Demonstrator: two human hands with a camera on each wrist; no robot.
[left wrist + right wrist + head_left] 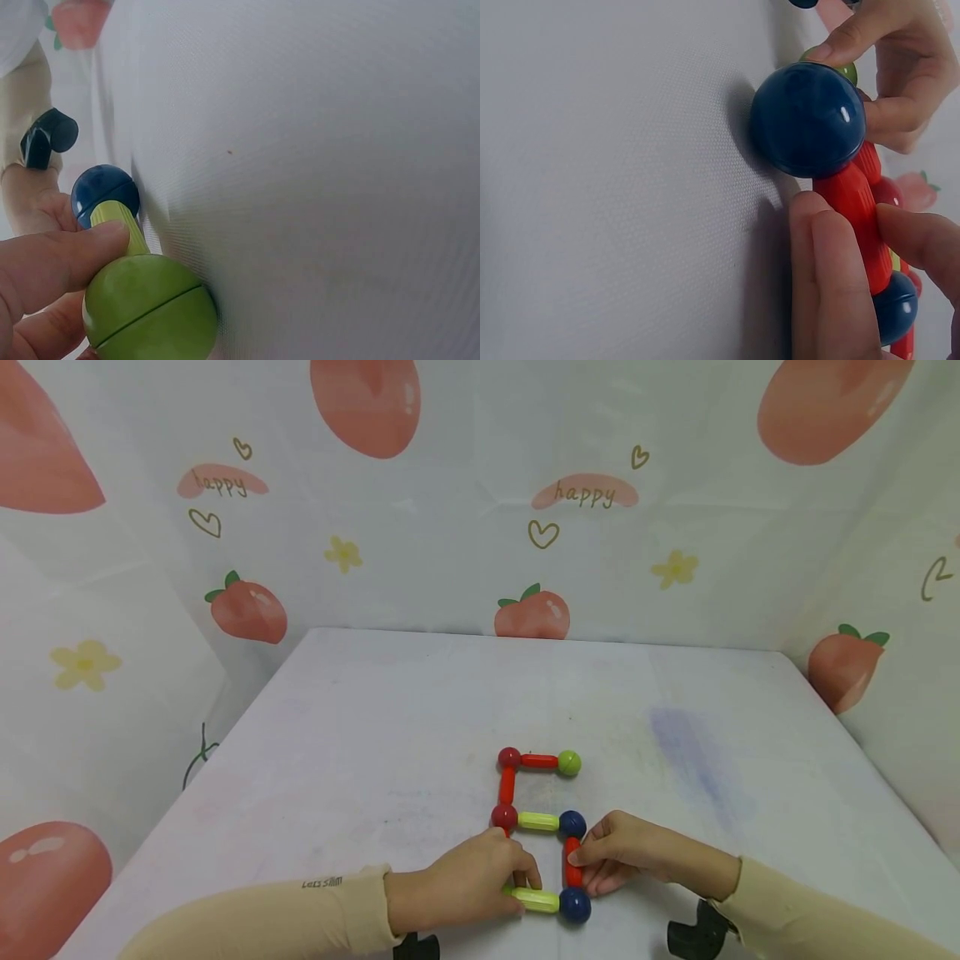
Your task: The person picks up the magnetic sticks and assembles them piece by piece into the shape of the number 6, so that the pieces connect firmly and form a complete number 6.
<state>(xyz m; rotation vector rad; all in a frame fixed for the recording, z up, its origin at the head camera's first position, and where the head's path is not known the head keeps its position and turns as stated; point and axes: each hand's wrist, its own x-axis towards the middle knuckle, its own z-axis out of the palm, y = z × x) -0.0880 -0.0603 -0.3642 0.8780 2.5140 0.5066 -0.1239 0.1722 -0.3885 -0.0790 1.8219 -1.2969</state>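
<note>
A flat figure of magnetic rods and balls lies on the white table. My left hand (480, 872) pinches the lower yellow-green rod (538, 900) beside a green ball (150, 311), which the hand mostly hides in the head view. At that rod's other end sits a blue ball (575, 906). With thumb and fingers, my right hand (626, 852) grips the red rod (572, 862) between this ball and the upper blue ball (572, 824). Another yellow-green rod (538, 822) links the upper blue ball to a red ball (505, 816). A red rod below that red ball is partly hidden by my left hand.
Farther back, a red rod (507, 786) rises to another red ball (509, 758), then a red rod (539, 762) reaches a lime ball (569, 763). A purple stain (693, 760) marks the table at right. Fruit-printed cloth (480, 552) hangs behind and at the sides.
</note>
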